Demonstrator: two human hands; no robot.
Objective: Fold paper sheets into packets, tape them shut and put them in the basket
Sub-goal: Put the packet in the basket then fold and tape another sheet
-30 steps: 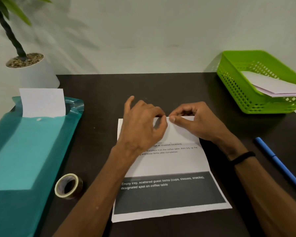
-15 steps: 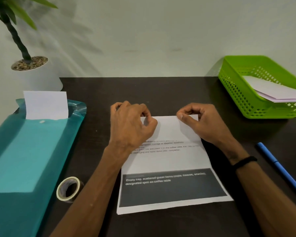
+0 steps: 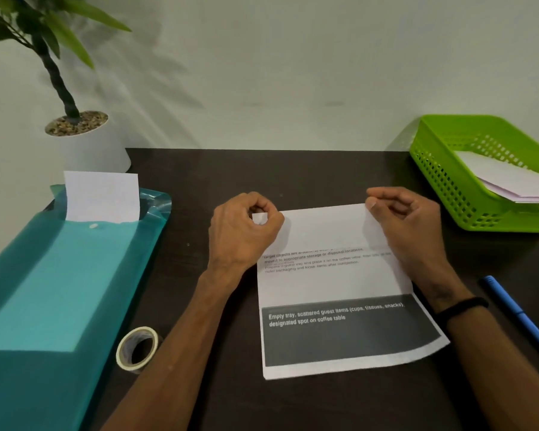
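Paper sheet (image 3: 333, 284): lies on the dark surface (image 3: 293, 175) in front of the person, its far part folded toward the near side, printed text and a dark band with white lettering facing up.
Left hand (image 3: 243, 231): fingers (image 3: 262, 209) pinch the far left corner of the folded flap; a second ago this hand was at the middle of the fold, touching the other hand.
Right hand (image 3: 408, 225): fingers pinch the far right corner of the flap; it has moved outward from the middle, so the hands are now well apart along the fold.
Fold edge: more of the white flap shows between the hands than before.
Green basket (image 3: 442, 181): far right on the surface, holding white folded paper packets (image 3: 511, 178); unchanged.
Tape roll (image 3: 137, 348): near left, beside the teal folder (image 3: 59, 290); not moved.
Teal folder: left edge of the surface, a white sheet (image 3: 101, 195) sticking out of its far end.
Blue pen (image 3: 520, 315): right of the right wrist, which wears a black band (image 3: 461, 307).
Potted plant (image 3: 75, 132): far left corner, by the wall.
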